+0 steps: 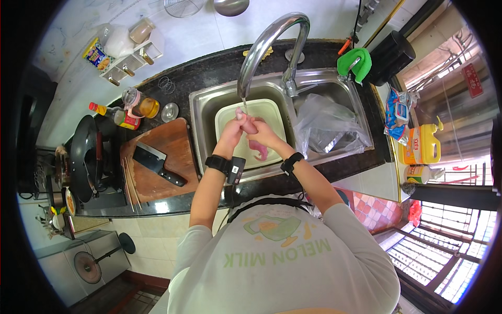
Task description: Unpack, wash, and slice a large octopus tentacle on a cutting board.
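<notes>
Both hands hold a piece of pink raw meat (258,147) over a pale rectangular plastic basin (281,117). My left hand (233,128) grips its upper end, with the thumb along the top. From the other side, my right hand (262,132) closes around its middle. The lower part hangs down below my fingers toward the basin. A thin stream of water (245,104) falls from the curved chrome faucet (251,55) onto the meat's upper end. The basin sits in the left bowl of a stainless-steel double sink (198,117). My fingers hide part of the meat.
A clear plastic bag (329,121) fills much of the right bowl. To the left, a cleaver (159,163) and chopsticks (129,182) lie on a wooden cutting board (176,137). Beyond are an oil jug (147,106), a sauce bottle (125,117) and a wok (84,157). A green cloth (362,64) hangs at right.
</notes>
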Tool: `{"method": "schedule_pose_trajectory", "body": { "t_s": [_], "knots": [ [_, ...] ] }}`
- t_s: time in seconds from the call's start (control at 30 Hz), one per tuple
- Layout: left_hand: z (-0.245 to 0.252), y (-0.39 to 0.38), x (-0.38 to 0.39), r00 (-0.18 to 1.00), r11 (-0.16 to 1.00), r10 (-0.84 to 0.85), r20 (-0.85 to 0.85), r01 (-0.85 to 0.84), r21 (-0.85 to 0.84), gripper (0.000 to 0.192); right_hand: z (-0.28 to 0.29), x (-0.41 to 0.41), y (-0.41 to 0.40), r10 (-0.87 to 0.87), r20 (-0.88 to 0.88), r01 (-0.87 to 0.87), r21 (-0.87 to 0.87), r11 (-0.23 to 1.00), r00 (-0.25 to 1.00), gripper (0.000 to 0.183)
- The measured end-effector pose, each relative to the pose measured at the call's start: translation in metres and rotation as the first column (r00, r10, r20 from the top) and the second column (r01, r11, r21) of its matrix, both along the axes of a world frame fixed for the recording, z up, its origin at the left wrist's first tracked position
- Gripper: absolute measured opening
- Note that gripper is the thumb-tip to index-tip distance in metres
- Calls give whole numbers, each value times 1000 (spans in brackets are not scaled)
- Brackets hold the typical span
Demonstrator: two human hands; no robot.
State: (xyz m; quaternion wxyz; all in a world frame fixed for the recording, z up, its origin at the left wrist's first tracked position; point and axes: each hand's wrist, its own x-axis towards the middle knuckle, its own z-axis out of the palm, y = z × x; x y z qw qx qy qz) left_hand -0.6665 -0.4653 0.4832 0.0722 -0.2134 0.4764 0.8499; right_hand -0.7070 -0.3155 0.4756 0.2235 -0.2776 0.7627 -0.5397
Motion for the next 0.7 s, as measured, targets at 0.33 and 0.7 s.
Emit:
{"method": "schedule_pose_trajectory", "body": {
  "t_s": [0.33, 0.7],
  "knots": [
    [14, 0, -6, 964, 962, 254, -83, -244, 120, 19, -12, -2, 0, -8, 65, 4, 61, 998, 998, 42],
    [18, 0, 15, 954, 971, 231, 189, -238, 13, 33, -8, -9, -18, 40, -174, 8, 262, 965, 984, 31]
  ]
}}
